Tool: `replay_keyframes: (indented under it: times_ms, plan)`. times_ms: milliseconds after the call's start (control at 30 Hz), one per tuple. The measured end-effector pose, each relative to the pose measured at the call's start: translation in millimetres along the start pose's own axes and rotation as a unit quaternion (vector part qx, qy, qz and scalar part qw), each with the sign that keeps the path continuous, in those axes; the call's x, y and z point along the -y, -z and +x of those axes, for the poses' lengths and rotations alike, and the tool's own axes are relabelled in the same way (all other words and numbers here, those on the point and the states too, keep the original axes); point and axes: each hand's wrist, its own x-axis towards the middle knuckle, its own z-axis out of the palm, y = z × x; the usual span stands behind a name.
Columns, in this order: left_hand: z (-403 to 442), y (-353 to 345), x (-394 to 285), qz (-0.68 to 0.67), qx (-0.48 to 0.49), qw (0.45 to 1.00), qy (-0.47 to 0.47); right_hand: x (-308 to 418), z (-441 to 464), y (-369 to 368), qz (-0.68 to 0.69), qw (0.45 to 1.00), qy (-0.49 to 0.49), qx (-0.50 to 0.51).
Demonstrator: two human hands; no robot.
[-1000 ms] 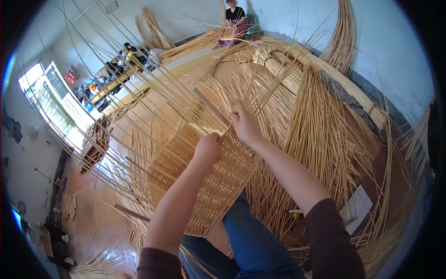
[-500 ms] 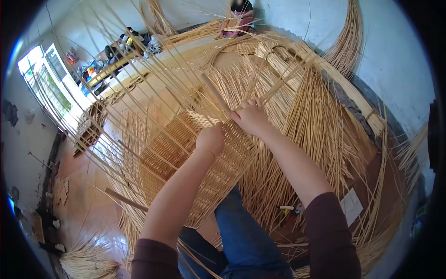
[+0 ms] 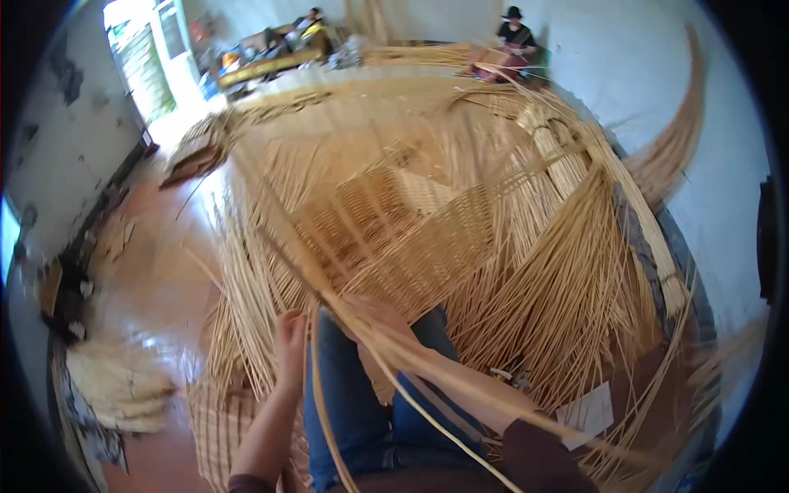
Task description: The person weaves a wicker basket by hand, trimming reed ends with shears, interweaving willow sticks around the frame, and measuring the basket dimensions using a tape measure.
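A half-woven wicker basket lies tilted before my knees, its inside facing left and up. Long uprights rise from it, smeared by motion. Close to the basket's near corner is my right hand, blurred and crossed by long wicker rods, so its fingers do not show clearly. My left hand is apart from the basket, by my left knee, with its fingers curled closed; anything inside them is hidden. A dark stick slants across the near corner.
Bundles of wicker rods spread over the floor at right, others at left. White paper and small tools lie at lower right. A person sits at the back wall.
Both hands have left the basket's upper rim and come down toward my knees. The basket has turned, and its long rods now sweep across my right forearm. My view has shifted too.
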Motion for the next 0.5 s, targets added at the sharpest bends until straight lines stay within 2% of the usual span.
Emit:
replay_keyframes:
  times_ms: [33, 67, 100, 133, 167, 200, 267, 300, 333, 433, 500]
  plan:
    - [-12.9, -11.1, 5.9, -0.061, 0.03, 0.996, 0.052, 31.0, 3.1, -12.2, -0.122, 0.986, 0.085, -0.071]
    - [-12.1, -18.2, 31.7, 0.0, 0.111, 0.993, -0.03, 19.5, 9.4, -22.0, -0.105, 0.986, 0.092, -0.092]
    - [-13.7, -40.1, 39.5, -0.107, 0.172, 0.977, -0.07, 6.9, 15.0, -29.1, -0.091, 0.985, 0.098, -0.113]
    - [-29.2, -63.2, 13.2, -0.202, 0.143, 0.966, -0.068, 9.3, 18.7, -27.9, -0.137, 0.981, 0.065, -0.123]
    - [-30.7, -70.5, 4.7, -0.174, 0.132, 0.974, -0.067, 29.7, 21.8, -25.7, -0.092, 0.983, 0.045, -0.154]
    - [-16.0, -79.5, 30.4, -0.08, 0.116, 0.982, -0.128, 43.4, 25.6, -17.1, -0.085, 0.986, 0.005, -0.143]
    - [-21.6, -86.9, 3.8, -0.108, 0.147, 0.982, -0.054, 28.7, 36.6, -3.2, -0.116, 0.978, 0.043, -0.167]
    - [-23.9, -91.0, -3.1, -0.08, 0.125, 0.984, -0.096, 23.4, 39.0, 1.7, -0.127, 0.973, 0.043, -0.189]
    - [-25.0, -94.8, -9.6, -0.049, 0.104, 0.984, -0.137, 13.5, 43.2, 6.8, -0.112, 0.972, 0.037, -0.206]
    - [-16.6, -109.5, -19.2, -0.094, 0.143, 0.98, -0.098, 12.4, 51.1, 26.0, 0.04, 0.97, -0.06, -0.234]
    - [-18.9, -112.1, -29.9, -0.082, 0.147, 0.979, -0.116, 12.3, 50.1, 39.1, 0.058, 0.97, -0.063, -0.226]
